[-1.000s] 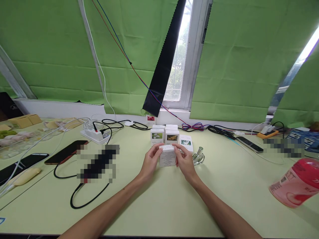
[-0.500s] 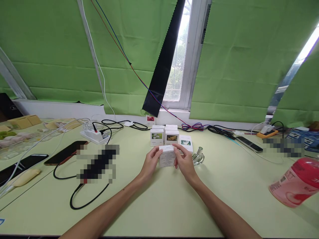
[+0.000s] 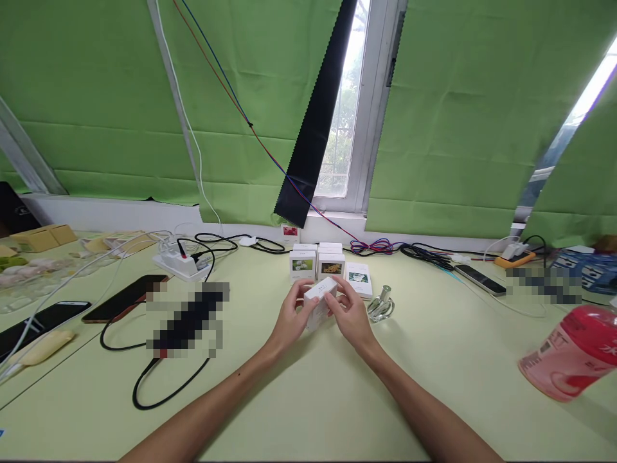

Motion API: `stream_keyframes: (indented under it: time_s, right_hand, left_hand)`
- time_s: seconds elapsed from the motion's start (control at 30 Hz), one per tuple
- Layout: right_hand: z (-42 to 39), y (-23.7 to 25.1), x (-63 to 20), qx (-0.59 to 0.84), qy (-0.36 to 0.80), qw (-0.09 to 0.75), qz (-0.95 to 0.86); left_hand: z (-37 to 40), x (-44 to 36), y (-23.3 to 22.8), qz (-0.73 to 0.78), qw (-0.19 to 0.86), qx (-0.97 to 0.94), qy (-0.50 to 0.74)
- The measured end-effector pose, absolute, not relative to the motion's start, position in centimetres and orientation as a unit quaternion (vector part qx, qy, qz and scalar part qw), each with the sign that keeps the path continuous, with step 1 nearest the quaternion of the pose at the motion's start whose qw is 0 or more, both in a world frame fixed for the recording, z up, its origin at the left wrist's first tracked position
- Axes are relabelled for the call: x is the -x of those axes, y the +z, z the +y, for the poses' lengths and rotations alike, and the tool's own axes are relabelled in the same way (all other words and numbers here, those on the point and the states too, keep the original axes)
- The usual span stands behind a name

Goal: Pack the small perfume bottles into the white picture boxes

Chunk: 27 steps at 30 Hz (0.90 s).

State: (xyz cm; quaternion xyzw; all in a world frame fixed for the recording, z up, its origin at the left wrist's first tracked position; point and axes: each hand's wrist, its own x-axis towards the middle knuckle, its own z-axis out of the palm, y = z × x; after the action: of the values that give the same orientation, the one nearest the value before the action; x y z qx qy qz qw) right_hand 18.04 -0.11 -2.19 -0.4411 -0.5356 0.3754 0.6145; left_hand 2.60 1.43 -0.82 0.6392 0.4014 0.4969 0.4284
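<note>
A small white carton [image 3: 319,307] with fine grey print is held between my two hands just above the table, turned at an angle. My left hand [image 3: 292,315] grips its left side, thumb against the near face. On its right side my right hand [image 3: 351,314] is closed, thumb and fingers at the upper edge. Behind it stand several white boxes in rows, one with a white-flower picture [image 3: 303,264] and one with a yellow-flower picture [image 3: 331,267]. Another white box [image 3: 359,280] lies tilted to their right. A clear glass bottle [image 3: 382,305] sits right of my right hand.
A pink bottle with a red top [image 3: 569,350] stands at the right. Phones [image 3: 126,298] and black cables lie at the left, near a white power strip [image 3: 179,263]. An orange device [image 3: 515,258] and another phone [image 3: 481,280] are at the back right.
The carton has been turned in my hands, so its top now slants and a corner faces me. My fingers have shifted around it. The other boxes stay in place.
</note>
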Motion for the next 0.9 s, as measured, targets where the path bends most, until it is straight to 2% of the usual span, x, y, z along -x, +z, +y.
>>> stream_keyframes:
  time_s: [0.4, 0.9]
  right_hand:
    - [0.4, -3.3, -17.9, 0.412, 0.367, 0.582, -0.598]
    - [0.5, -3.4, -18.2, 0.421, 0.386, 0.508, -0.645]
  left_hand:
    - [1.6, -2.0, -1.9, 0.365, 0.255, -0.762, 0.471]
    - [3.3, -0.7, -2.9, 0.351, 0.277, -0.808, 0.383]
